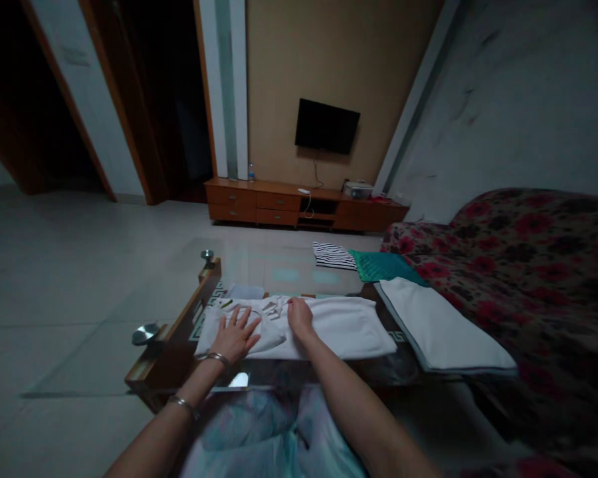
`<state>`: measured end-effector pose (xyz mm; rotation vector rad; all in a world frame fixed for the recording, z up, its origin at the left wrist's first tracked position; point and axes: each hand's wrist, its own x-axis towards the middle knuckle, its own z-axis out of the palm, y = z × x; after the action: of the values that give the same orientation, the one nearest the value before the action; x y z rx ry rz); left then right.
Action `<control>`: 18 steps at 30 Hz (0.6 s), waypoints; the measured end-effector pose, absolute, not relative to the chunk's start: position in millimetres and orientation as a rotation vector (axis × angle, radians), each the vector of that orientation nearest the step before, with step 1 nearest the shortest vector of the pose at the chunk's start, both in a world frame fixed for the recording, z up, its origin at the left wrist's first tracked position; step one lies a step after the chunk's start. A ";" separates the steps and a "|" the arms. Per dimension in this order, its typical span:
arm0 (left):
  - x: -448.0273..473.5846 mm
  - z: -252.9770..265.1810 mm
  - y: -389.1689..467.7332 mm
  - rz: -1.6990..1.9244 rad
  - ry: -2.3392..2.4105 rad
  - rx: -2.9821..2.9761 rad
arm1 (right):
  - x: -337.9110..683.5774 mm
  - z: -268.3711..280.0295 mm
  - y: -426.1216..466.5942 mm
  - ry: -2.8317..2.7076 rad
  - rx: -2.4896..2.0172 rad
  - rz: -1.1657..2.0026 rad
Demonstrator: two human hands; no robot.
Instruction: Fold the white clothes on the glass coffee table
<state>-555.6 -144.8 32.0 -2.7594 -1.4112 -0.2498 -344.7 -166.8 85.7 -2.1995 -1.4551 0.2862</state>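
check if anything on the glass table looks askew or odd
Nothing is spilled or damaged. The white garment lies flat under the left hand and right hand; only its bunched collar end looks untidy.

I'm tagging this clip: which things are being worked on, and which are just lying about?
In hand:
left hand, flat on the white garment
right hand, resting on the same garment

Lying about:
folded white cloth
green cloth
striped cloth
floral sofa
TV
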 end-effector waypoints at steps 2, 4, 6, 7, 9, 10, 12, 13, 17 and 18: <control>-554.9 30.9 -141.0 -0.228 -1.403 -2.745 | -320.6 88.7 -174.8 -1.400 -2.253 0.234; -553.4 29.3 -137.4 -0.210 -1.403 -2.743 | -289.1 91.8 -189.6 -1.308 -2.329 0.178; -551.6 27.9 -134.4 -0.184 -1.417 -2.749 | -252.8 92.8 -211.2 -1.169 -2.431 0.116; -550.7 27.4 -133.4 -0.174 -1.427 -2.751 | -234.1 92.0 -223.8 -1.086 -2.488 0.087; -549.3 27.2 -132.4 -0.168 -1.449 -2.758 | -198.9 87.9 -249.2 -0.918 -2.598 0.047; -548.9 27.8 -132.4 -0.168 -1.459 -2.765 | -183.3 84.9 -260.6 -0.846 -2.646 0.042; -548.9 30.8 -133.7 -0.163 -1.479 -2.785 | -158.2 78.1 -278.2 -0.752 -2.721 0.061; -548.8 33.5 -134.7 -0.158 -1.492 -2.798 | -148.7 74.6 -284.0 -0.733 -2.744 0.079; -542.1 51.3 -138.8 -0.147 -1.634 -2.813 | -125.6 63.7 -291.1 -0.820 -2.739 0.195; -537.0 56.2 -139.6 -0.159 -1.687 -2.792 | -121.5 61.9 -290.8 -0.858 -2.719 0.239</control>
<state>-537.0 -139.6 56.2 -2.7916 -1.6866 -0.1588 -121.5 -290.8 61.9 -2.7193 -0.8582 0.2386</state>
